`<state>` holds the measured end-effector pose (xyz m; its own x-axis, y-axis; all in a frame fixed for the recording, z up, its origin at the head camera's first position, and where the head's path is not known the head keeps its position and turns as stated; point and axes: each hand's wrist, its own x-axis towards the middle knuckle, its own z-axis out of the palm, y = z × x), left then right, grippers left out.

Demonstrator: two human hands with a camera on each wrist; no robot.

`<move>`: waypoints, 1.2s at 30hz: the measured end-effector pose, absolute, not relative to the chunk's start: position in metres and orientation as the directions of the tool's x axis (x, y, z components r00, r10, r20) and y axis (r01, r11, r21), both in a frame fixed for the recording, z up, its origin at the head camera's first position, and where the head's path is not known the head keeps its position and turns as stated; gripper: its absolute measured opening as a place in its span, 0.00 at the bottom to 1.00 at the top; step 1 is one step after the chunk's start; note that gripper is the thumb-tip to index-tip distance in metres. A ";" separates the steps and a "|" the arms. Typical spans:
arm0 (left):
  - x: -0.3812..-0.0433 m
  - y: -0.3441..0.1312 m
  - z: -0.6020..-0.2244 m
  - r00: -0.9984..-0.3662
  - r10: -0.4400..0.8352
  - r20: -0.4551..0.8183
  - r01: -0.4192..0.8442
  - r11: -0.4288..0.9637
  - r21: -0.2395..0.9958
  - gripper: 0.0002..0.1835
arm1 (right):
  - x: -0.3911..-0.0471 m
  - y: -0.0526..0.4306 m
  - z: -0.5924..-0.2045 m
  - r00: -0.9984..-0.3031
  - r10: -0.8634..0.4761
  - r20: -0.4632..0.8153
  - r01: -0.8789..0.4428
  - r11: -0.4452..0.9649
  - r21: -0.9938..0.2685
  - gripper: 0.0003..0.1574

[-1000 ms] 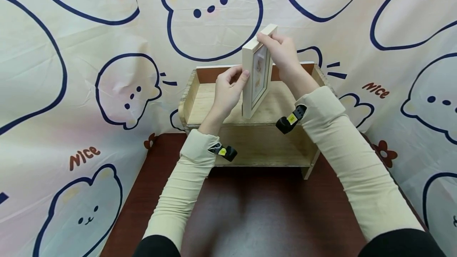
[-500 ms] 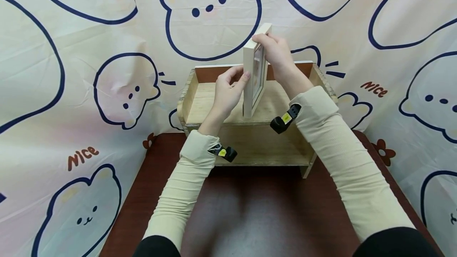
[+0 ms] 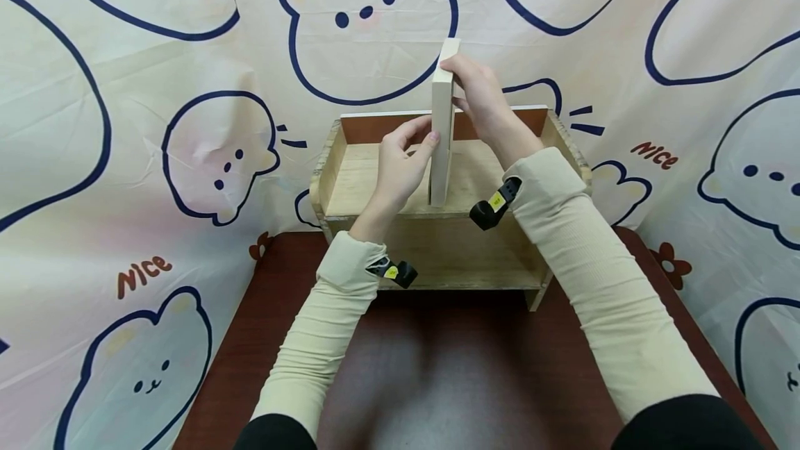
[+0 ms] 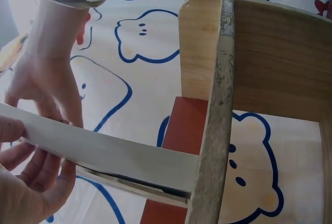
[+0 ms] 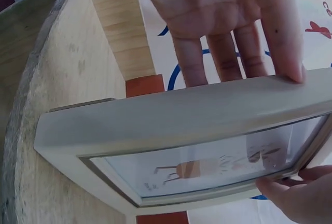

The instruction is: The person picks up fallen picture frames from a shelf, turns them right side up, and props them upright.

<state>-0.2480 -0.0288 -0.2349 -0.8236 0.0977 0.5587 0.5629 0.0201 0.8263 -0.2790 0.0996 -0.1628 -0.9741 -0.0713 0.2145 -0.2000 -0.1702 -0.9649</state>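
Observation:
A pale wooden picture frame (image 3: 441, 151) stands upright, nearly edge-on to the head camera, at the front of the shelf's top board. Its lower end meets that board in both wrist views. My left hand (image 3: 400, 162) holds the near vertical edge with thumb and fingers. My right hand (image 3: 484, 99) grips it near the upper corner on the right side. In the right wrist view the glass (image 5: 207, 167) shows a small drawing with brown shapes, facing the right hand. The right hand's fingers (image 5: 295, 198) lie at the glass side's edge there.
The small wooden shelf (image 3: 369, 172) has raised side panels, a reddish-brown back strip (image 3: 365, 132) and a lower board. It stands at the far end of a dark red-brown table (image 3: 462, 367). A cloth with bear drawings (image 3: 219, 158) hangs close behind and on both sides.
The picture frame has turned so its glass no longer shows in the head view, its upper far corner swinging left. My right hand has moved left with it; my left hand has barely moved.

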 end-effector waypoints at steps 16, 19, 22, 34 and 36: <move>-0.245 -0.027 -0.237 -0.823 0.112 0.557 0.560 -0.005 0.829 0.15 | -0.283 0.100 -0.166 -0.977 -0.075 0.199 -0.180 -0.205 -0.962 0.30; -0.247 -0.030 -0.239 -0.823 0.103 0.559 0.563 0.007 0.827 0.15 | -0.283 0.100 -0.166 -0.977 -0.075 0.199 -0.182 -0.190 -0.965 0.30; -0.250 -0.034 -0.242 -0.832 0.090 0.547 0.552 0.036 0.833 0.14 | -0.283 0.101 -0.166 -0.978 -0.076 0.197 -0.181 -0.176 -0.968 0.30; -0.274 -0.043 -0.261 -0.937 0.223 0.268 0.319 0.242 0.916 0.17 | -0.284 0.102 -0.168 -0.976 -0.074 0.206 -0.191 -0.171 -0.967 0.28; -0.275 -0.043 -0.263 -0.932 0.237 0.275 0.337 0.280 0.899 0.17 | -0.284 0.101 -0.168 -0.976 -0.079 0.203 -0.188 -0.171 -0.967 0.28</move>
<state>-0.2752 -0.0429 -0.2635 -0.9317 0.2373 0.2751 0.3368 0.2797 0.8991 -0.2841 0.1012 -0.1678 -0.9760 -0.0786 0.2033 -0.1877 -0.1711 -0.9672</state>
